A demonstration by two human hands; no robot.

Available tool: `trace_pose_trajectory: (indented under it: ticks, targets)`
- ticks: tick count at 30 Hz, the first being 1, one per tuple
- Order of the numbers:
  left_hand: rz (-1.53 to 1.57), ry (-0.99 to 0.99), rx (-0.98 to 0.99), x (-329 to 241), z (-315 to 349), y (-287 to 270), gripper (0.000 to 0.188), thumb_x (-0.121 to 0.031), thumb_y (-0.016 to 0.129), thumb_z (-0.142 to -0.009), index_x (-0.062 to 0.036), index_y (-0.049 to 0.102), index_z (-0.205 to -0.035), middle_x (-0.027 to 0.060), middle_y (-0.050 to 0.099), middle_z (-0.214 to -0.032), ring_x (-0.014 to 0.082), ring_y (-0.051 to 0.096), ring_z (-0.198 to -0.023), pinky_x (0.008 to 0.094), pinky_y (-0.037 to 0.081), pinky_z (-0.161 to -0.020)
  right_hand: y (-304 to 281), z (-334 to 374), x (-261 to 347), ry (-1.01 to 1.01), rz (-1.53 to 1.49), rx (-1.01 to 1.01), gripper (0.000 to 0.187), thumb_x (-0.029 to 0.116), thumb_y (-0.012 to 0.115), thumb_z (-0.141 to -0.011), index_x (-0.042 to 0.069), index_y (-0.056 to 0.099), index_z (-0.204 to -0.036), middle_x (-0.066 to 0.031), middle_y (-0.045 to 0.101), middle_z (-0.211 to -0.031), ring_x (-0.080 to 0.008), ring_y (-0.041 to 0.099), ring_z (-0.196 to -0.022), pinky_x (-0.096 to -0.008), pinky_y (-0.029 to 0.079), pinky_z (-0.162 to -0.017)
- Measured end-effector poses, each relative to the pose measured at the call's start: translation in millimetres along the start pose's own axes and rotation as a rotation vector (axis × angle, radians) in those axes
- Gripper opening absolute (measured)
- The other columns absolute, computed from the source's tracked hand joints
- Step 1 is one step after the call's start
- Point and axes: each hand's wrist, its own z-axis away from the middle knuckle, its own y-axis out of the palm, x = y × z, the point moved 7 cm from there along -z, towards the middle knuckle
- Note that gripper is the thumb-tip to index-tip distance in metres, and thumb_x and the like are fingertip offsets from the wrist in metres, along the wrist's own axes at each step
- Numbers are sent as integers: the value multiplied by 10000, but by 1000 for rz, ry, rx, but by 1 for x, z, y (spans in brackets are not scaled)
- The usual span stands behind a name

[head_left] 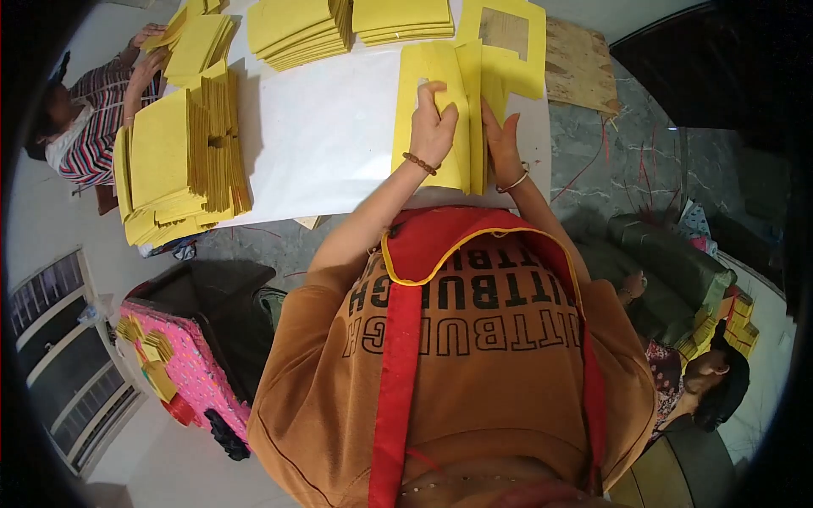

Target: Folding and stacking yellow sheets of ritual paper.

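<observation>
Yellow card sheet (440,63) at upper centre looks half folded: the left hand (434,131) curls its fingers round a small pale piece (423,83), the right hand (503,144) holds straight, unclenched fingers alongside. Stacks (296,34) at top and upper left seem done; a windowed sheet (531,68) lies flat, upper right.

A white-topped table (313,140) carries yellow paper stacks (301,34), two along its far edge and others crowding its left end; toward its right lies a folded yellow sheet (430,61), overlapping others.
</observation>
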Motion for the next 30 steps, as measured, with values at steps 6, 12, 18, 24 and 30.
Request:
trace_pose_trajectory:
  ticks: [6, 12, 18, 24, 30]
  targets:
    - [-6, 106, 126, -20, -6, 8, 427, -194, 589, -775, -14, 503, -1152, 202, 544, -941, 297, 571, -817, 346, 451, -709, -2, -3, -1, -17, 133, -69, 854, 670, 59, -812, 38, 107, -1384, -59, 174, -1424, -181, 165, -1303, -286, 110, -1057]
    - [-167, 273, 34, -21, -6, 10, 558, -303, 669, -730, 8, 495, -1160, 206, 551, -968, 312, 562, -887, 349, 443, -759, -4, -5, -1, -37, 130, -91, 824, 628, 16, -835, 14, 107, -1377, -64, 160, -1426, -187, 128, -1313, -281, 83, -1061]
    - [-5, 213, 90, -11, -6, 8, 546, -272, 659, -743, 9, 484, -1177, 231, 535, -1067, 300, 551, -962, 339, 433, -812, -9, -2, -5, -24, 169, -73, 853, 654, 22, -819, 14, 112, -1377, -66, 163, -1426, -187, 136, -1312, -284, 83, -1060]
    - [213, 56, 25, -15, -1, 1, 438, -173, 570, -798, 17, 475, -1182, 197, 528, -1125, 279, 541, -994, 329, 409, -850, 0, -1, 3, -42, 126, -27, 853, 657, 22, -818, 21, 104, -1380, -70, 174, -1426, -190, 157, -1307, -286, 87, -1059]
    - [-69, 185, 144, -17, -5, 10, 412, -182, 581, -788, -14, 509, -1157, 195, 542, -964, 301, 556, -845, 337, 438, -730, -11, -3, -8, -21, 128, -52, 846, 655, 18, -818, 31, 106, -1383, -66, 167, -1428, -184, 150, -1308, -285, 84, -1059]
